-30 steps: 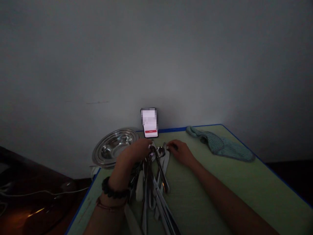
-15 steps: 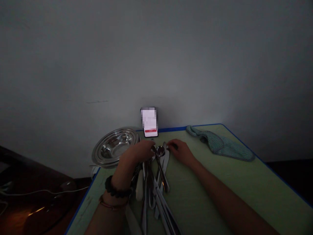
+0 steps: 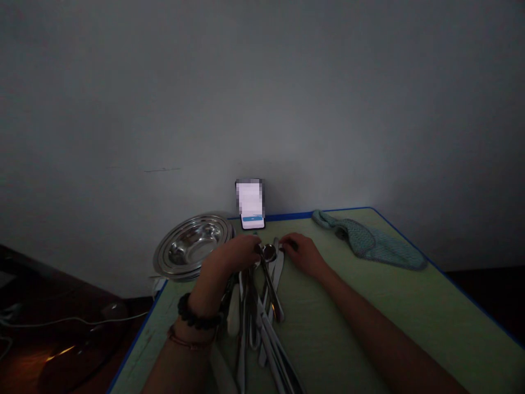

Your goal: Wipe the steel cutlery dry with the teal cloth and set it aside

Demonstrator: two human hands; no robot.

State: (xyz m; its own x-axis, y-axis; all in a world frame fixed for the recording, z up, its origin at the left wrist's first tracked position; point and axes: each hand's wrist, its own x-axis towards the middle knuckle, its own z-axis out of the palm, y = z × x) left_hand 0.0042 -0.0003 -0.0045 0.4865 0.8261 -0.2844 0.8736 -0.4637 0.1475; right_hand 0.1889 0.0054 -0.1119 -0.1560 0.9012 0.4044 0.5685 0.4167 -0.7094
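A pile of metal cutlery (image 3: 250, 306), with spoons, knives and handles crossing one another, lies on the green table in front of me. My left hand (image 3: 238, 253) bends over its far end, fingers curled down by the spoons; its fingertips are partly hidden. Just right of them lies a spoon (image 3: 269, 253) with its bowl away from me. On the pile's right side a table knife (image 3: 279, 268) points toward the wall. My right hand (image 3: 302, 254) is closed, thumb and fingers drawn together at that knife's far end. Whether they grip it is hard to see.
Stacked steel bowls (image 3: 164, 262) stand at the table's left edge. A lit phone (image 3: 251, 202) leans on the wall behind the cutlery. A teal cloth (image 3: 369, 241) lies at the back right of the blue-edged table (image 3: 340, 328). A white cable (image 3: 82, 320) hangs at left.
On the phone screen the lower bar has turned from red to blue. Both hands and the cutlery stay almost where they were.
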